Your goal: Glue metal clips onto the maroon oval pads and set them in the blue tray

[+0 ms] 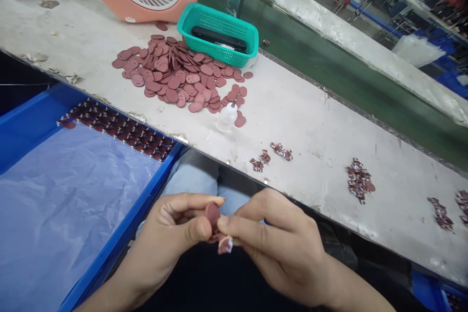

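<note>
Maroon oval disc [212,213] pinched upright in the nearly closed left hand [164,239]; right hand [281,246], also nearly closed, grips the small pale-edged piece [225,244] at its lower end. Loose discs [175,75] and squeeze bottle [226,118] lie on the bench [292,107] beyond the hands; blue tray [120,234] beside the left hand.

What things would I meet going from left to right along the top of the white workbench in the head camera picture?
pile of flat maroon discs → small maroon clumps → larger maroon clump → narrow maroon clump → maroon clump at the right edge
</note>
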Demonstrator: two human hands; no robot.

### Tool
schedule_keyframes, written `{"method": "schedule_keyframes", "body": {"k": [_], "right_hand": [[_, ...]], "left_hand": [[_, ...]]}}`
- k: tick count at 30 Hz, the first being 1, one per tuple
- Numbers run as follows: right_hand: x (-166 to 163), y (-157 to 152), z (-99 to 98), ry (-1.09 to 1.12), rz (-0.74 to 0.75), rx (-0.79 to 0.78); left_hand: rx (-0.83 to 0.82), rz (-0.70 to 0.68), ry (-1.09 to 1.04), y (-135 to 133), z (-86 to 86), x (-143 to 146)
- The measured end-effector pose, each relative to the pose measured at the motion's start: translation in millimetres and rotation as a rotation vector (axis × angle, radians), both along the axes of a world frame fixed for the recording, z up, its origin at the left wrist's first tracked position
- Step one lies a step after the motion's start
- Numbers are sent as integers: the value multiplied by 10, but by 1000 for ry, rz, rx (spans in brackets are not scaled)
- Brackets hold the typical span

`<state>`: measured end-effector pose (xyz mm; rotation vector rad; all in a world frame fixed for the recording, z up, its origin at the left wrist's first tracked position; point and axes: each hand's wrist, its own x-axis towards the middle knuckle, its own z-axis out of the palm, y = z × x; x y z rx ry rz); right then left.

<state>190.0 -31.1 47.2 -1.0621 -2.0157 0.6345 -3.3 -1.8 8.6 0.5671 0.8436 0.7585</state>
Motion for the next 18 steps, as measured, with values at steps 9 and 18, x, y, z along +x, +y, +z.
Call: {"method": "schedule_keyframes", "body": {"k": [9, 18], "right_hand": [[-30, -58, 100, -14, 14, -12], [3, 144, -32, 34, 15, -67]], "left_hand": [[-35, -58, -81, -15, 93, -12], [-70, 24, -76, 54, -66, 60]]}}
